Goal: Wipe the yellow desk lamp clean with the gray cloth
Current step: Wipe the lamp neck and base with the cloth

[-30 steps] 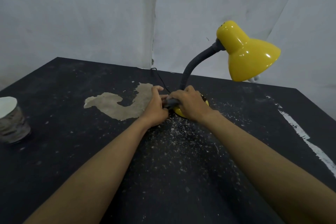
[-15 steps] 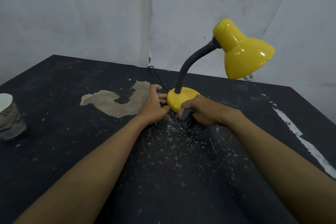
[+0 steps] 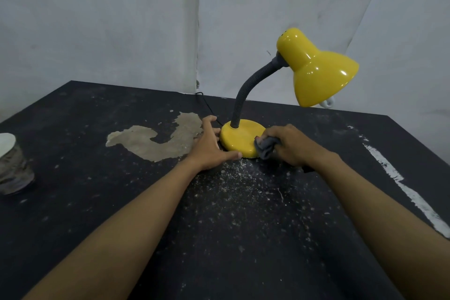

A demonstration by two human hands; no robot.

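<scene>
The right hand (image 3: 291,145) squeezes the gray cloth (image 3: 265,146) against the yellow desk lamp (image 3: 243,137) base on the table (image 3: 243,214). The left hand (image 3: 209,145), fingers spread, seems to steady it. A hard push could tip the top-heavy lamp.

Both bare forearms (image 3: 136,221) stretch away, converging. Left grip (image 3: 209,147) lies palm down, fingers spread; right grip (image 3: 291,146) curls round the cloth (image 3: 265,148).

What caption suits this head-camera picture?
The right hand presses a gray cloth to the yellow desk lamp base, left hand bracing it, on a dusty black table.
</scene>
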